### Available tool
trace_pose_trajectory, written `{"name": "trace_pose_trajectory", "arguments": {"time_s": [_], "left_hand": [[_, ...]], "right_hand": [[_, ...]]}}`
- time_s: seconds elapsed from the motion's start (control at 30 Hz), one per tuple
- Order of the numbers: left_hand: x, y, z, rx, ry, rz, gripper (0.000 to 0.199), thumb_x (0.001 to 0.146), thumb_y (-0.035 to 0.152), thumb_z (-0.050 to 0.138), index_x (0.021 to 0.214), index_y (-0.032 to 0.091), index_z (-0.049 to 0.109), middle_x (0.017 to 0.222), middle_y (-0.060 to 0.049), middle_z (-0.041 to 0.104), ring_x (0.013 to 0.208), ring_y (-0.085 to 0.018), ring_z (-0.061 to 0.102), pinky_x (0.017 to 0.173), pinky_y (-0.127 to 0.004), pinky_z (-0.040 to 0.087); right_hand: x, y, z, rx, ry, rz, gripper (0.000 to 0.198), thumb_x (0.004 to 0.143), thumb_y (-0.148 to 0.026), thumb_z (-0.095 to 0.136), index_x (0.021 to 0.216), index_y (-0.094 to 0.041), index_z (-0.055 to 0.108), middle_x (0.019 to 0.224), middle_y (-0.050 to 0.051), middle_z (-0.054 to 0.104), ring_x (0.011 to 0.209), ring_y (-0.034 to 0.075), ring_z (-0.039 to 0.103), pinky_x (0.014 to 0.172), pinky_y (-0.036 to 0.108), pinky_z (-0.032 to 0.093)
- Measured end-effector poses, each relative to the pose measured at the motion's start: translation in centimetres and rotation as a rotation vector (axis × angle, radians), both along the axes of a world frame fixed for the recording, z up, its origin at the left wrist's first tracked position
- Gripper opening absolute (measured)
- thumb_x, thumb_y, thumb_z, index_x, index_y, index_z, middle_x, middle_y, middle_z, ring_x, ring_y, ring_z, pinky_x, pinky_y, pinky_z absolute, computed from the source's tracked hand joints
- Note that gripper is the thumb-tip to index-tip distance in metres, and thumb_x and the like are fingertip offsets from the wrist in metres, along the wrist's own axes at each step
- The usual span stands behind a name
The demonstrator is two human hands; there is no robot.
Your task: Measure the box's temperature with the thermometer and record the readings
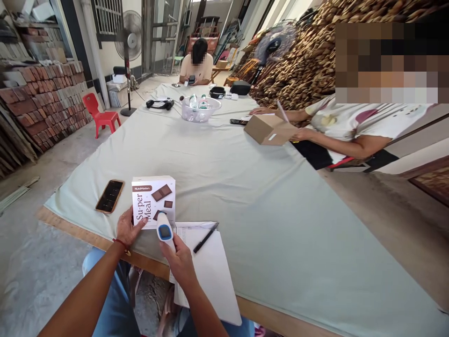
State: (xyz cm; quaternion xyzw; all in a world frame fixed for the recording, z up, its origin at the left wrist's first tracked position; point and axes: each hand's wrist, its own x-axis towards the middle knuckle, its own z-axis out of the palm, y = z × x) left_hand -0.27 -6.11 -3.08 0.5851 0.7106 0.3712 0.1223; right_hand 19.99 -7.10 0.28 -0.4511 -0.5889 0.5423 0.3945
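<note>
The left hand (128,228) steadies a white Su-per Meal box (153,201) that stands upright on the pale green cloth (266,206) near the table's close edge, fingers curled against the box's lower left corner and thumb on its front face. The right hand (179,258) is wrapped around the grip of a white handheld infrared thermometer (164,231) with a blue-framed screen facing up; its nose points at the box's lower front, touching it or just short of it, I cannot tell which.

Just right of the box lie white paper sheets (210,276), hanging over the table edge, with 1 black pen (205,238) resting diagonally on them. Left of the box, apart from it, a smartphone (110,195) lies face up on the cloth.

Across the table on the right, another person's hands hold a brown cardboard box (268,129) tilted on the cloth, a dark phone (239,121) beside it. Farther along sits a clear plastic bowl (200,111) holding bottles. A 3rd person is seated at the far end. A red plastic chair (100,114) stands on the floor to the left, by a stack of bricks (45,100), and a pedestal fan (128,42) stands beyond it.
</note>
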Motion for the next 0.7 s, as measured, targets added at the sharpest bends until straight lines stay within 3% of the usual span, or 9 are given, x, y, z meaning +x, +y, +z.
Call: {"name": "trace_pose_trajectory", "arguments": {"time_s": [0.27, 0.43, 0.7], "left_hand": [[-0.5, 0.2, 0.4, 0.015, -0.021, -0.015, 0.046, 0.085, 0.057, 0.050, 0.106, 0.019, 0.065, 0.099, -0.010, 0.072, 0.092, -0.028, 0.066, 0.082, -0.041, 0.052], [-1.1, 0.6, 0.1, 0.026, 0.002, -0.022, 0.052, 0.084, 0.063, 0.045, 0.101, 0.018, 0.065, 0.098, -0.011, 0.072, 0.090, -0.029, 0.066, 0.079, -0.042, 0.053], [-1.2, 0.8, 0.4, 0.036, -0.001, 0.001, 0.056, 0.082, 0.068, 0.044, 0.096, 0.018, 0.065, 0.094, -0.011, 0.073, 0.087, -0.030, 0.068, 0.077, -0.041, 0.054]], "right_hand": [[-1.7, 0.5, -1.6, -0.074, 0.001, -0.033, 0.023, 0.078, -0.042, 0.055, 0.083, -0.020, 0.064, 0.057, -0.003, 0.055, 0.057, 0.017, 0.050, 0.055, 0.027, 0.041], [-2.2, 0.4, -1.2, -0.083, 0.035, -0.060, 0.023, 0.076, -0.042, 0.054, 0.075, -0.020, 0.060, 0.055, -0.003, 0.052, 0.057, 0.015, 0.047, 0.055, 0.026, 0.039], [-2.5, 0.5, -0.9, -0.093, 0.043, -0.070, 0.020, 0.077, -0.038, 0.056, 0.078, -0.019, 0.061, 0.056, -0.003, 0.053, 0.059, 0.016, 0.051, 0.052, 0.024, 0.039]]}}
